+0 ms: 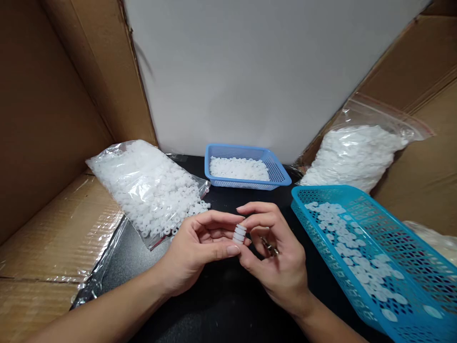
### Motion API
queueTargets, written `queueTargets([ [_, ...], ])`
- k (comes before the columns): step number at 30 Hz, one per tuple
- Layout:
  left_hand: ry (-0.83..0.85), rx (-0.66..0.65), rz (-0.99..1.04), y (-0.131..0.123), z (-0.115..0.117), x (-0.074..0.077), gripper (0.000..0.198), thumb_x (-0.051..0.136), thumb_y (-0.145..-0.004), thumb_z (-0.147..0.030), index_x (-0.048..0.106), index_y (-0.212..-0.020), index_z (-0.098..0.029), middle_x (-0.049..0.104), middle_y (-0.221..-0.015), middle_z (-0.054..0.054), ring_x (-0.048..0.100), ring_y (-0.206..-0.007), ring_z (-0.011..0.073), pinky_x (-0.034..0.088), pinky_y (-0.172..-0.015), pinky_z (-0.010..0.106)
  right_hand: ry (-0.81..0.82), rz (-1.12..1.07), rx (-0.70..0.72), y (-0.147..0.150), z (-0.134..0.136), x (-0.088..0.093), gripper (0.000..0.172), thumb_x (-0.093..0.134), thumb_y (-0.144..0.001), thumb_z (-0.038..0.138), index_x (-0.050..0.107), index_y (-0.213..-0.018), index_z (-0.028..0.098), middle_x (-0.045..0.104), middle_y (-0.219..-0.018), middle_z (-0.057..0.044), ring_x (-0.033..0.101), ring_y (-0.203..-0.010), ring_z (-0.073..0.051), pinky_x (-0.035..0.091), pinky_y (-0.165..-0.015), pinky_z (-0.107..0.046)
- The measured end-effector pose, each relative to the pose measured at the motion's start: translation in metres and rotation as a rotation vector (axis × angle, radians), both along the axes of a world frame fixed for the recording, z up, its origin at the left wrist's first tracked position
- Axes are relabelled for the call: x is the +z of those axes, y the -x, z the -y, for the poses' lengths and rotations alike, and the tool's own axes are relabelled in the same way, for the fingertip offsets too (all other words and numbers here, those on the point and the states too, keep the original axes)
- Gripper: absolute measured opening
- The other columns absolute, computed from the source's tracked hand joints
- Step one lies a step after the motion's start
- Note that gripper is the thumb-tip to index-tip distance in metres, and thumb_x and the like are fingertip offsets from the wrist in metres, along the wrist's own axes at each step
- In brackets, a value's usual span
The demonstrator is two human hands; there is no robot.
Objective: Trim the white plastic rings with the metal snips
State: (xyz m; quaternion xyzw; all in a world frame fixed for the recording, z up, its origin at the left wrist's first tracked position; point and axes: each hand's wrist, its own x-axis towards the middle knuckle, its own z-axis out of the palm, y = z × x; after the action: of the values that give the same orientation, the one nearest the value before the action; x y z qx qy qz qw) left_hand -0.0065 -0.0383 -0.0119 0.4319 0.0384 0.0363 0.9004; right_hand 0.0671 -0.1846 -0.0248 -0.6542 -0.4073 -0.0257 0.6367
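Over a black tabletop (214, 305), my left hand (196, 247) and my right hand (278, 257) meet at a short stack of white plastic rings (240, 234). Both hands pinch the stack between fingertips, left thumb below it, right fingers above and beside it. A small metal piece (269, 247) shows in my right palm; I cannot make out what it is. An open clear bag of white rings (153, 190) lies just left of my left hand.
A small blue basket (246, 177) with white rings stands at the back. A larger teal basket (378, 257) with flat white discs is at the right. Another sealed bag of white parts (357, 152) leans on cardboard boxes (46, 143) that surround the table.
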Motion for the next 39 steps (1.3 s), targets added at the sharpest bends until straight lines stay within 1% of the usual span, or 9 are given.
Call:
queueTargets([
  [3, -0.039, 0.055, 0.006, 0.002, 0.003, -0.001, 0.026, 0.091, -0.070, -0.010, 0.085, -0.094, -0.020, 0.083, -0.086, 0.004, 0.076, -0.080, 0.0133, 0.060, -0.078, 0.020, 0.013, 0.186, -0.047, 0.000, 0.000, 0.000, 0.030, 0.066, -0.081, 0.005, 0.061, -0.104, 0.024, 0.059, -0.115, -0.007, 0.069, -0.089, -0.017, 0.060, -0.059, -0.023],
  [6, -0.092, 0.089, 0.004, 0.003, 0.004, -0.004, 0.025, 0.091, -0.071, -0.013, 0.086, -0.093, -0.022, 0.082, -0.085, 0.003, 0.075, -0.078, 0.0125, 0.059, -0.077, 0.020, 0.023, 0.257, -0.059, 0.000, -0.002, 0.000, 0.030, 0.063, -0.081, 0.005, 0.060, -0.105, 0.023, 0.059, -0.116, -0.008, 0.068, -0.088, -0.015, 0.058, -0.058, -0.020],
  [9, -0.144, 0.113, 0.030, 0.003, 0.002, -0.006, 0.027, 0.092, -0.070, -0.014, 0.086, -0.094, -0.024, 0.081, -0.090, 0.004, 0.074, -0.082, 0.0133, 0.059, -0.079, 0.021, 0.025, 0.210, -0.055, 0.002, -0.002, 0.002, 0.027, 0.064, -0.083, 0.007, 0.060, -0.103, 0.024, 0.058, -0.115, -0.006, 0.069, -0.086, -0.014, 0.059, -0.059, -0.020],
  [15, -0.246, 0.182, 0.187, 0.000, -0.001, -0.008, 0.032, 0.093, -0.066, -0.010, 0.086, -0.094, -0.025, 0.078, -0.099, 0.004, 0.071, -0.090, 0.0147, 0.058, -0.079, 0.021, -0.011, -0.010, 0.035, 0.005, -0.002, 0.003, 0.023, 0.065, -0.087, 0.009, 0.059, -0.103, 0.025, 0.056, -0.115, -0.003, 0.059, -0.055, -0.003, 0.053, -0.047, -0.017],
  [22, -0.187, 0.218, 0.122, 0.001, 0.000, -0.003, 0.021, 0.092, -0.070, -0.014, 0.086, -0.088, -0.023, 0.081, -0.113, 0.007, 0.075, -0.099, 0.0166, 0.061, -0.087, 0.022, 0.083, 0.088, -0.012, 0.000, 0.000, 0.003, 0.024, 0.064, -0.088, 0.011, 0.061, -0.107, 0.025, 0.054, -0.116, -0.003, 0.064, -0.064, -0.006, 0.054, -0.052, -0.018],
  [25, -0.156, 0.238, 0.051, 0.000, -0.002, 0.002, 0.020, 0.093, -0.068, -0.014, 0.085, -0.085, -0.021, 0.084, -0.101, 0.006, 0.076, -0.083, 0.0114, 0.062, -0.077, 0.017, 0.094, 0.084, -0.019, -0.006, 0.007, 0.008, 0.021, 0.059, -0.097, 0.028, 0.064, -0.117, 0.026, 0.058, -0.107, -0.003, 0.066, -0.075, -0.012, 0.058, -0.061, -0.021],
  [27, -0.135, 0.229, 0.011, 0.000, -0.002, 0.004, 0.021, 0.094, -0.067, -0.013, 0.084, -0.084, -0.020, 0.085, -0.091, 0.005, 0.076, -0.073, 0.0090, 0.061, -0.073, 0.014, 0.134, 0.150, -0.027, -0.010, 0.013, 0.012, 0.029, 0.050, -0.104, 0.033, 0.065, -0.129, 0.027, 0.061, -0.099, -0.002, 0.066, -0.082, -0.014, 0.059, -0.070, -0.023],
  [32, -0.110, 0.193, -0.005, 0.000, -0.003, 0.003, 0.023, 0.094, -0.066, -0.011, 0.084, -0.085, -0.019, 0.084, -0.083, 0.003, 0.077, -0.071, 0.0090, 0.061, -0.072, 0.013, 0.211, 0.417, -0.066, -0.015, 0.021, 0.016, 0.048, 0.055, -0.105, 0.023, 0.052, -0.152, 0.030, 0.061, -0.086, -0.001, 0.059, -0.069, -0.012, 0.052, -0.061, -0.022],
  [39, -0.081, 0.190, 0.001, 0.000, -0.004, 0.004, 0.022, 0.096, -0.064, -0.013, 0.083, -0.081, -0.018, 0.083, -0.081, 0.002, 0.076, -0.067, 0.0088, 0.062, -0.069, 0.013, 0.197, 0.557, -0.141, -0.015, 0.024, 0.010, 0.057, 0.058, -0.101, 0.010, 0.049, -0.153, 0.030, 0.063, -0.085, -0.003, 0.060, -0.070, -0.013, 0.049, -0.059, -0.025],
])
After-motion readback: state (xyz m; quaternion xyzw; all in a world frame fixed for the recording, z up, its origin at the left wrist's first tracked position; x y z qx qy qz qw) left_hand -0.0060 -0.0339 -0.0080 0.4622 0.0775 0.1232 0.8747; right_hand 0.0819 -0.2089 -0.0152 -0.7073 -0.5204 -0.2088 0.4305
